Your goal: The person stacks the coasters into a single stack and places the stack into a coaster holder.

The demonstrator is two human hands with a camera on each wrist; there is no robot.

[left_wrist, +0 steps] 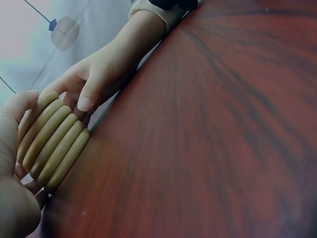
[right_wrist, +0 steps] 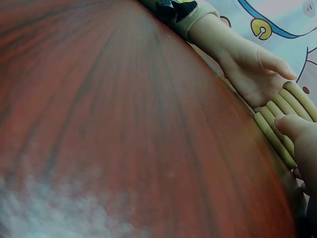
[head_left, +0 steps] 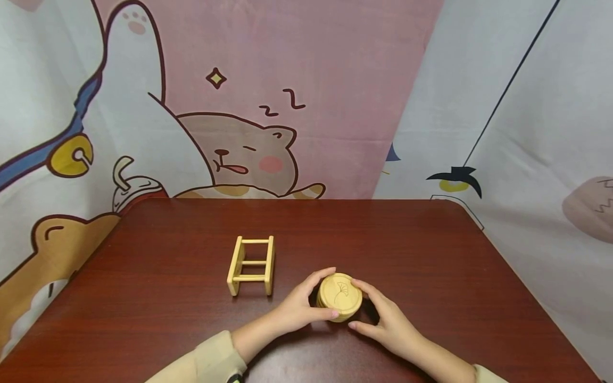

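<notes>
A stack of round wooden coasters (head_left: 341,296) stands on the table, its top one engraved with a ginkgo leaf. My left hand (head_left: 299,308) grips the stack from the left, thumb at the near rim of the top coaster and fingers round the far side. From the right, my right hand (head_left: 390,322) curls about the same stack, fingertips on the top coaster's far right rim and thumb low at the near right. In the left wrist view the coasters (left_wrist: 54,139) sit slightly out of line with one another. The right thumb (right_wrist: 292,126) overlaps the lower coasters in the right wrist view.
A small wooden rack (head_left: 252,263) with two side pieces and thin crossbars stands left of the stack. The dark red-brown table (head_left: 407,239) ends at a back edge near a cartoon-printed cloth (head_left: 335,106), which also hangs along both sides.
</notes>
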